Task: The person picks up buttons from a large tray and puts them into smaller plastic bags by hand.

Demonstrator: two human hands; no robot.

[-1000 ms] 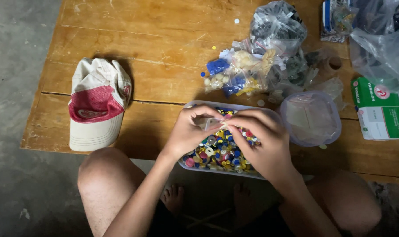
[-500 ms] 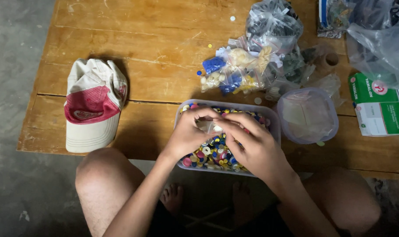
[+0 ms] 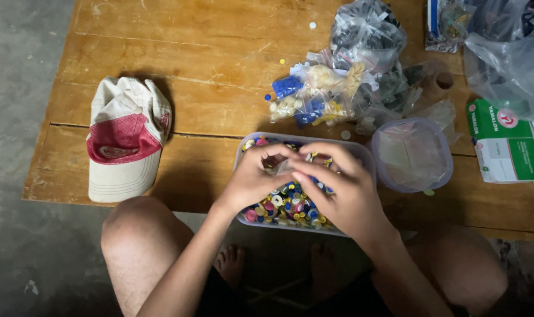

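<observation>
Hovering over the tub [image 3: 367, 161], your two hands are meeting above the buttons [image 3: 284, 205] that are filling it. Your left hand [image 3: 258, 176] is curling its fingers inward, fingertips pinching toward the right hand; whether anything small is sitting between them cannot be told, as the fingers are hiding it. Your right hand [image 3: 337, 191] is bending loosely, its fingers [image 3: 314, 179] pointing left and brushing against the left hand's tips just above the button heap.

That tub is sitting at the near edge of the table [image 3: 208, 53], partly overhanging it, right in front of your knees. Just right of it, a clear lid [image 3: 412, 154] is lying flat. Beyond the tub, toward the far side, a pile of small bags [image 3: 343, 88] is holding more buttons, blue and cream ones showing through. A few loose buttons are lying scattered near that pile. Well to the left, a cap [image 3: 126, 141] in white and red is resting on the table. At the right edge, a green packet [image 3: 502, 147] is lying beside a big bag [image 3: 508, 58].
</observation>
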